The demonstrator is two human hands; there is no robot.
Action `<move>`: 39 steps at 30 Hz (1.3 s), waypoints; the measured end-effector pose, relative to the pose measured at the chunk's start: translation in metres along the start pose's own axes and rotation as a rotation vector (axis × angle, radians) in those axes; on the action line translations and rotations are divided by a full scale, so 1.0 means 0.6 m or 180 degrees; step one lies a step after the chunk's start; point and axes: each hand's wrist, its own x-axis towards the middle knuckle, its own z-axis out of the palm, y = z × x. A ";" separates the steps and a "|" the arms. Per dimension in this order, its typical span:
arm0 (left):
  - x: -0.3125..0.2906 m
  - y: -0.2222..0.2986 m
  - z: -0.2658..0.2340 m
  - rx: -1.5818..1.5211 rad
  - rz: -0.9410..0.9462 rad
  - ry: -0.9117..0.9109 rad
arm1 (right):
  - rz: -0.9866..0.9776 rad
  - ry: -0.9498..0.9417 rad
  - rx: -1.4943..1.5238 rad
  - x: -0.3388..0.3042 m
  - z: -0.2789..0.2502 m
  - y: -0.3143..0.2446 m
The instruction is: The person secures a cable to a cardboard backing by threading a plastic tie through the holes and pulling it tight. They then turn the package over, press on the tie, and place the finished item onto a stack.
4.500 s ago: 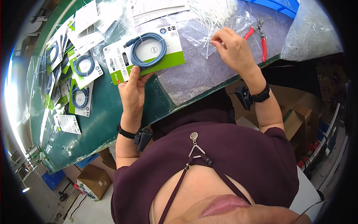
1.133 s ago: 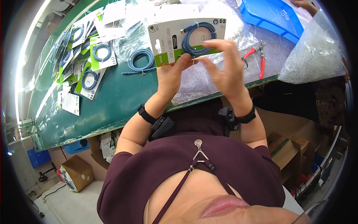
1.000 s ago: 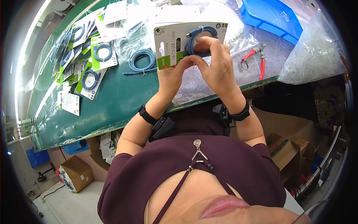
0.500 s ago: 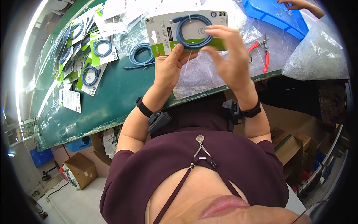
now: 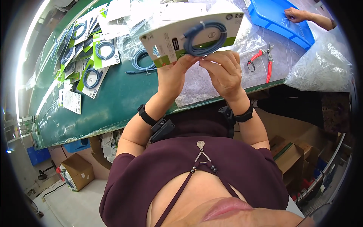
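A white and green cable card with a coiled blue cable on its front is held up over the table's near edge. My left hand is closed on the card's lower edge, with its fingers behind the card. Close beside it, my right hand is closed in a pinch just under the coil. What its fingertips hold, if anything, is hidden. Partly behind the card, a loose coiled blue cable lies on the green table mat.
Several carded cables are heaped at the left. Red-handled pliers lie on the right, near a blue bin with another person's hand in it. A clear bag of thin strips stands at the table's right end.
My right hand has come in from the right and closed at the card's lower edge. The card has tilted, its right side rising. The other person's hand has moved down into the bin.
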 end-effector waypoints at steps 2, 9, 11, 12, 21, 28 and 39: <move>-0.007 0.014 0.001 0.1621 0.0729 -0.0117 | 0.0027 0.0024 0.0017 0.000 -0.001 0.000; 0.013 0.079 0.027 0.3109 0.2477 -0.1359 | 0.0193 0.0268 0.0070 0.000 -0.014 -0.016; 0.015 0.090 0.035 0.3278 0.2943 -0.1741 | 0.0394 0.0419 0.0266 -0.009 -0.011 -0.019; 0.017 0.092 0.036 0.3275 0.2946 -0.1741 | 0.0496 0.0494 0.0364 -0.015 -0.009 -0.019; 0.023 0.098 0.050 0.3340 0.3256 -0.1946 | 0.0731 0.0371 0.0744 -0.062 0.007 -0.008; 0.024 0.100 0.056 0.3309 0.3294 -0.1940 | 0.0741 0.0325 0.0416 -0.065 0.005 -0.007; 0.023 0.102 0.063 0.3388 0.3208 -0.1959 | 0.0566 0.0661 0.0524 -0.048 0.003 -0.012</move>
